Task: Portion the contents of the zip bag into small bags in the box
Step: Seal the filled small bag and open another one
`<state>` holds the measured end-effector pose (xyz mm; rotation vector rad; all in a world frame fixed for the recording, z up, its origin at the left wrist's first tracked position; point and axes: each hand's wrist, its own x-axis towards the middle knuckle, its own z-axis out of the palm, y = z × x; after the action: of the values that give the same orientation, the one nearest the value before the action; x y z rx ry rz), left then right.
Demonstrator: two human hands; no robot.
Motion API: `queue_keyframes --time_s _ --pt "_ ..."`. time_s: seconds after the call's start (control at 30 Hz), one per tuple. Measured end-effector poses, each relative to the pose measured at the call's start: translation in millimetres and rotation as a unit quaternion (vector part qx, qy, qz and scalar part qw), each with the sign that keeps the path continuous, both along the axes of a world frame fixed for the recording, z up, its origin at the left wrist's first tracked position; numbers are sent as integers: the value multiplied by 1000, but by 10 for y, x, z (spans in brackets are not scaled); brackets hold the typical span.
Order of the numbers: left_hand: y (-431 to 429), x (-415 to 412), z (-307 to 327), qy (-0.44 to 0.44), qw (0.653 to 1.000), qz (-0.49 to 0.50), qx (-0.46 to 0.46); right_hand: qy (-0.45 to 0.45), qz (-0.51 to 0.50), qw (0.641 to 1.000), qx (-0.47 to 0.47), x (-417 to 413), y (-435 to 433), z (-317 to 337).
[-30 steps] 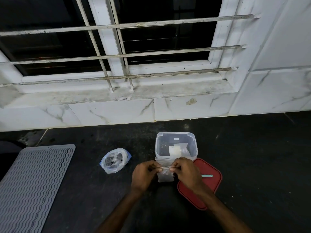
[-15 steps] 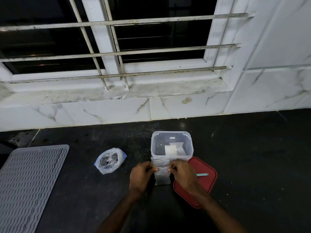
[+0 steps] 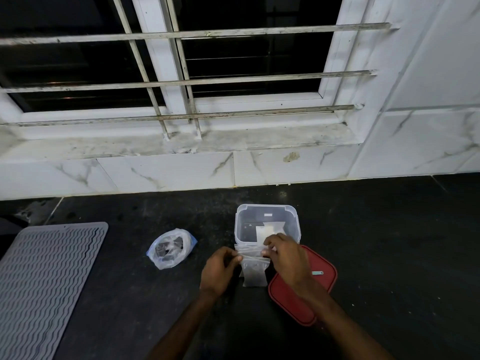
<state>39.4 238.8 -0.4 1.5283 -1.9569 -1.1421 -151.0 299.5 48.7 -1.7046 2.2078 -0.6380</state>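
Hands angle inward, left hand (image 3: 219, 271) and right hand (image 3: 288, 258) each pinching the top of the small bag (image 3: 255, 272).

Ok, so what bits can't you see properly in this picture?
All in the head view:
- Top seal of the small bag: covered by the pinching left hand and right hand, so sealed or open cannot be told.
- Dark contents of the zip bag: too small and blurred to name.
- Red lid: partly hidden under the right arm.
- Grey mat: cut off by the left edge.
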Motion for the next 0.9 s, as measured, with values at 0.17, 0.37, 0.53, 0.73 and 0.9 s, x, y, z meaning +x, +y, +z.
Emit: queue_keyframes --time_s 0.17,0.37,0.53,0.73,0.9 --pt "-4 58 0 30 999 26 -12 6 28 997 78 -445 -446 66" --pt "-37 147 165 39 997 58 -40 105 144 938 297 -509 -902 -109" --pt "-64 237 171 38 996 63 -57 144 118 928 322 -478 -956 -239" --pt "-19 290 192 47 993 94 -57 215 179 909 309 -436 -959 -218" --pt "27 278 239 78 988 125 -44 99 128 965 206 -536 -918 36"
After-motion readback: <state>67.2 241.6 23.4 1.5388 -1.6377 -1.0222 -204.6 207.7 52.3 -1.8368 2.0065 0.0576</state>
